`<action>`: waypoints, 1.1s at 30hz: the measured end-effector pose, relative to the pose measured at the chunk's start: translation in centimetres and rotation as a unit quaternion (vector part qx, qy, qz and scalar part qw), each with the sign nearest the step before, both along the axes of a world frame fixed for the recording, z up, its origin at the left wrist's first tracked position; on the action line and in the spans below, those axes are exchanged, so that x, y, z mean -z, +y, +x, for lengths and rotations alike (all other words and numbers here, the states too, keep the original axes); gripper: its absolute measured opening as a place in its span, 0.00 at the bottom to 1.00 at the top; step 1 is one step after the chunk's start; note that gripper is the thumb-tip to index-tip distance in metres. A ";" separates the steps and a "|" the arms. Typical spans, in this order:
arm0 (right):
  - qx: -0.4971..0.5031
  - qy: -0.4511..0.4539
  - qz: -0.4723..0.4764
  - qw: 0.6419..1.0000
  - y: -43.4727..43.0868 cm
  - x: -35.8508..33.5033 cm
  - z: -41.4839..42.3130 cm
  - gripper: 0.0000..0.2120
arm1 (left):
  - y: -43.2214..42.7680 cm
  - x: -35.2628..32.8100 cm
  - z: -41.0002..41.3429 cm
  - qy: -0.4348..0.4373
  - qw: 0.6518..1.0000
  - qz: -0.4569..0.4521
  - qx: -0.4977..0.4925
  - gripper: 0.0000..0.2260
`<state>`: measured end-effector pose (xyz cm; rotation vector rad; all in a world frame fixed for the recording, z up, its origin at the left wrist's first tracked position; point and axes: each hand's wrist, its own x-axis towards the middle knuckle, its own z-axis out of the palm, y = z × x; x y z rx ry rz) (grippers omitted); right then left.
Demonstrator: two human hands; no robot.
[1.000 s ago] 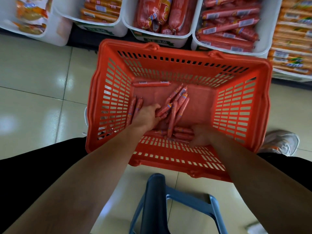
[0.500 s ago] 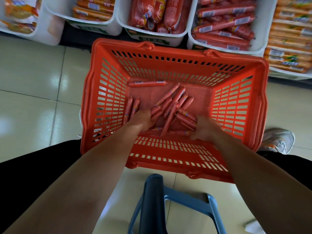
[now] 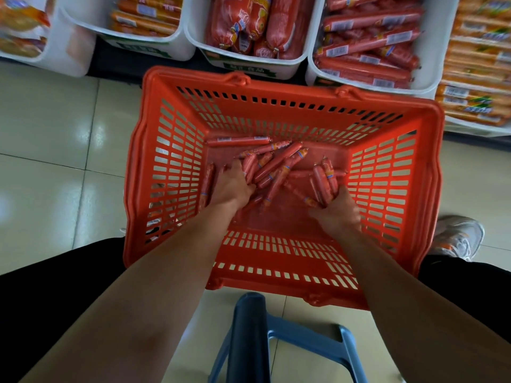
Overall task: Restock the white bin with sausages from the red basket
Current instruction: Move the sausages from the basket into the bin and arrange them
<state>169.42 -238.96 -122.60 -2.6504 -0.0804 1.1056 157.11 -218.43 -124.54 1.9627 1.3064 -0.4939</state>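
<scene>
Both hands are inside the red basket [image 3: 171, 175], which sits on the floor just before a white bin [image 3: 435, 51], likely to shorten the carry. Left hand [image 3: 232, 186] clutches sausages [image 3: 276, 164] from the loose heap; right hand [image 3: 336, 208] grasps a bundle. Sausages: slim, red-wrapped, still on the basket floor

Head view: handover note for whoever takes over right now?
Left hand: in the red basket, fingers curled into the sausages.
Right hand: grips a bunch of them, ends pointing up.
One single sausage lies by the far wall.
Done: both handfuls gathered, neither lifted out.
Left: carry them to the white bins beyond the basket (I cannot tell which is the target), then fetch the rest.
</scene>
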 end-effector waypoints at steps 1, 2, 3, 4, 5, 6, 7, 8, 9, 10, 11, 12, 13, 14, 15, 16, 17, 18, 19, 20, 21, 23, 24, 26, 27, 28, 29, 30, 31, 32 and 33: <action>-0.020 0.015 -0.011 1.000 0.2 0.3 -0.2 0.35 | -0.1 0.1 -0.1 0.002 1.000 0.013 0.005 0.34; -0.044 0.029 -0.023 0.998 0.4 0.6 -0.6 0.34 | -0.1 0.1 -0.1 0.008 1.000 0.025 0.008 0.35; -0.066 0.039 -0.034 0.996 0.7 0.9 -0.9 0.34 | -0.2 0.2 -0.2 0.016 0.999 0.036 0.009 0.36; -0.084 0.042 -0.041 0.995 1.0 1.1 -1.3 0.35 | -0.2 0.2 -0.1 0.025 0.999 0.045 0.011 0.36; -0.102 0.039 -0.047 0.993 1.4 1.4 -1.7 0.37 | -0.2 0.3 -0.1 0.034 0.998 0.056 0.018 0.35; -0.121 0.034 -0.054 0.991 1.8 1.6 -2.1 0.39 | -0.1 0.4 -0.1 0.041 0.996 0.068 0.031 0.34; -0.143 0.028 -0.061 0.988 2.3 1.8 -2.4 0.41 | 0.1 0.5 -0.1 0.044 0.995 0.080 0.047 0.34; -0.164 0.021 -0.064 0.984 2.8 2.1 -2.7 0.42 | 0.3 0.6 -0.1 0.045 0.993 0.090 0.060 0.33; -0.181 0.012 -0.064 0.981 3.2 2.3 -3.0 0.42 | 0.5 0.7 -0.1 0.042 0.992 0.100 0.070 0.33; -0.193 0.001 -0.064 0.979 3.6 2.5 -3.2 0.43 | 0.7 0.8 -0.1 0.040 0.989 0.112 0.082 0.33; -0.203 -0.011 -0.066 0.977 3.9 2.7 -3.3 0.42 | 0.8 0.9 -0.2 0.039 0.987 0.127 0.095 0.32; -0.211 -0.022 -0.069 0.975 4.0 2.9 -3.4 0.41 | 0.9 0.9 -0.2 0.037 0.984 0.139 0.108 0.32; -0.215 -0.031 -0.073 0.973 4.1 3.0 -3.6 0.40 | 1.0 0.9 -0.3 0.034 0.982 0.142 0.118 0.32; -0.215 -0.038 -0.077 0.973 4.1 3.2 -3.6 0.39 | 0.9 1.0 -0.4 0.034 0.982 0.137 0.126 0.33; -0.213 -0.043 -0.080 0.973 3.9 3.3 -3.6 0.37 | 0.9 1.0 -0.4 0.034 0.983 0.126 0.131 0.32; -0.207 -0.046 -0.080 0.974 3.6 3.4 -3.4 0.36 | 0.8 1.0 -0.5 0.034 0.984 0.114 0.133 0.31; -0.198 -0.047 -0.078 0.976 3.2 3.5 -3.2 0.34 | 0.8 1.1 -0.6 0.035 0.986 0.102 0.129 0.30; -0.186 -0.045 -0.074 0.979 2.8 3.7 -2.9 0.34 | 0.9 1.2 -0.7 0.038 0.988 0.086 0.119 0.29; -0.174 -0.042 -0.069 0.981 2.4 3.8 -2.6 0.33 | 1.0 1.3 -0.9 0.041 0.992 0.064 0.104 0.28; -0.164 -0.039 -0.064 0.984 2.0 3.8 -2.3 0.33 | 1.1 1.4 -1.1 0.042 0.995 0.036 0.086 0.28; -0.155 -0.033 -0.057 0.986 1.7 3.8 -2.0 0.33 | 1.1 1.4 -1.2 0.040 0.997 0.010 0.066 0.29; -0.142 -0.007 -0.043 0.989 1.5 3.4 -1.4 0.35 | 1.2 1.2 -1.5 0.034 0.999 -0.024 0.030 0.29; -0.140 0.008 -0.037 0.989 1.5 3.0 -1.1 0.36 | 1.2 0.8 -1.5 0.031 0.999 -0.030 0.018 0.29; -0.142 0.035 -0.014 0.989 1.5 1.7 -0.6 0.34 | 1.5 -0.5 -1.5 0.017 0.999 -0.039 -0.004 0.23; -0.141 0.046 0.000 0.989 1.6 0.9 -0.4 0.31 | 1.8 -1.5 -1.4 0.006 0.999 -0.047 -0.012 0.20; -0.140 0.054 0.014 0.989 1.7 -0.1 -0.1 0.29 | 2.0 -2.6 -1.3 -0.004 0.998 -0.056 -0.015 0.19; -0.137 0.058 0.029 0.988 1.8 -1.2 0.1 0.28 | 2.3 -3.7 -1.3 -0.014 0.998 -0.062 -0.013 0.18; -0.134 0.058 0.046 0.988 1.9 -2.4 0.4 0.27 | 2.5 -5.0 -1.2 -0.024 0.998 -0.064 -0.010 0.18; -0.131 0.052 0.061 0.988 1.9 -3.6 0.6 0.26 | 2.7 -6.3 -1.2 -0.037 0.997 -0.061 -0.006 0.17; -0.130 0.044 0.074 0.988 2.0 -4.9 0.8 0.25 | 2.8 -7.6 -1.2 -0.050 0.997 -0.057 -0.003 0.16; -0.129 0.035 0.084 0.987 2.1 -6.2 1.2 0.25 | 3.0 -8.9 -1.2 -0.063 0.997 -0.053 0.002 0.16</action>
